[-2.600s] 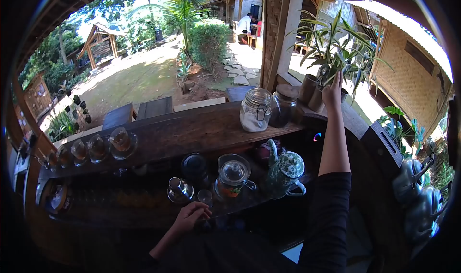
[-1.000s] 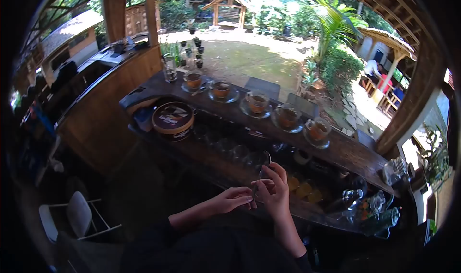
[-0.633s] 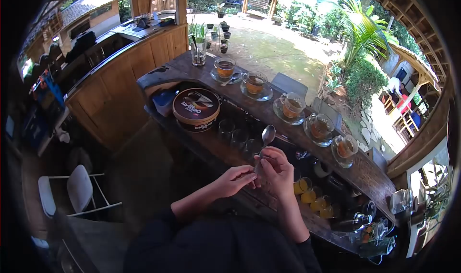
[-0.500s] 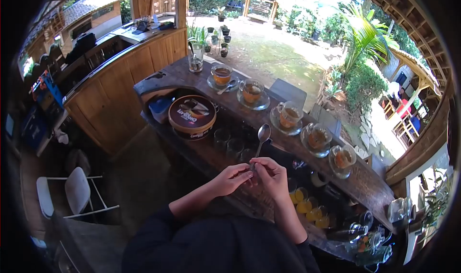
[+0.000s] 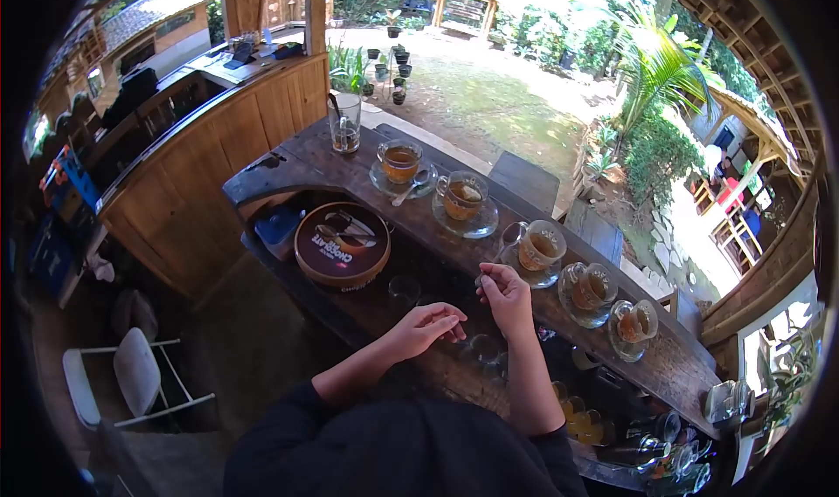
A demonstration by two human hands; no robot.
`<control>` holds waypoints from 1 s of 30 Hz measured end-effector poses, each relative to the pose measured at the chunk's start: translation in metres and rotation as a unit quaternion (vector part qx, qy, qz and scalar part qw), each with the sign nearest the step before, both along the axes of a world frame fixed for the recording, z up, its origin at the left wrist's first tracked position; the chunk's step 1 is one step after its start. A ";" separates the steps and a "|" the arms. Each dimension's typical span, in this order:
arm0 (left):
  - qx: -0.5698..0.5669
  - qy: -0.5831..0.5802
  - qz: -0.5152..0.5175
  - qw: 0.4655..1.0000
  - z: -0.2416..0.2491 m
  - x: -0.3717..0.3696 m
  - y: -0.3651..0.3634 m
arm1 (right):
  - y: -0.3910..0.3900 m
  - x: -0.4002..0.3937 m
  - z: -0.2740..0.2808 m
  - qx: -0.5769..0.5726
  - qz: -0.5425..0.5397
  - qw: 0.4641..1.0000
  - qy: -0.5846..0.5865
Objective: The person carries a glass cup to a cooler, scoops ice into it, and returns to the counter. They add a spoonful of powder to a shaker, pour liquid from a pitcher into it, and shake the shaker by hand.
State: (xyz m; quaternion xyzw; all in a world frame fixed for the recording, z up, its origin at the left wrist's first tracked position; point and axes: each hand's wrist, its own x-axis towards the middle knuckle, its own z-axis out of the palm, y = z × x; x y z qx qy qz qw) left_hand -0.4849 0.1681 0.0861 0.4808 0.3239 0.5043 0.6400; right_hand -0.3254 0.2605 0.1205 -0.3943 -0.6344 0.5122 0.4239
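My left hand (image 5: 430,327) is over the dark wooden counter (image 5: 350,176), fingers loosely curled with a gap to the thumb and nothing visible in them. To its right, my right hand (image 5: 507,298) is pinched near the third cup's saucer; what its fingertips hold is too small to make out. No spoon shows clearly in it. Glass cups of brown drink stand on glass saucers along the counter: one (image 5: 400,162) at the far left, then another (image 5: 462,196), one (image 5: 540,247) beside my right hand, and two more (image 5: 592,287) (image 5: 634,322) to the right.
A round chocolate tub (image 5: 343,244) and empty glasses (image 5: 404,291) are on the lower shelf. A tall glass (image 5: 345,130) stands at the counter's left end. Yellow-filled glasses (image 5: 581,423) and glass jars (image 5: 730,401) are lower right. A white chair (image 5: 138,370) is at left.
My hands have separated; the right has moved up toward the saucers. The spoon once upright between them no longer shows clearly. The camera view has shifted slightly.
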 end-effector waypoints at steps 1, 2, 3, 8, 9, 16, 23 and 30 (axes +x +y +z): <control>-0.002 0.002 -0.008 1.000 -0.002 -0.009 0.003 | 0.009 -0.007 -0.003 -0.002 -0.008 1.000 0.002; -0.010 -0.001 -0.010 1.000 -0.004 -0.019 0.005 | 0.017 -0.014 -0.008 0.011 -0.016 0.999 -0.031; -0.019 -0.004 -0.012 1.000 -0.005 -0.028 0.007 | 0.022 -0.023 -0.009 0.023 -0.025 0.997 -0.065; -0.012 0.018 -0.056 0.998 -0.005 -0.083 0.014 | 0.041 -0.056 -0.025 0.006 -0.061 0.996 -0.064; -0.006 0.019 -0.060 0.998 -0.005 -0.093 0.016 | 0.044 -0.061 -0.026 0.014 -0.073 0.995 -0.074; -0.011 0.011 -0.122 0.992 -0.013 -0.142 0.028 | 0.047 -0.068 -0.015 -0.030 -0.132 0.983 -0.120; 0.058 0.044 -0.224 0.972 -0.009 -0.165 0.036 | 0.039 -0.081 -0.012 -0.037 -0.186 0.978 -0.083; 0.042 0.046 -0.223 0.973 -0.009 -0.169 0.041 | 0.035 -0.085 -0.018 -0.005 -0.207 0.975 -0.078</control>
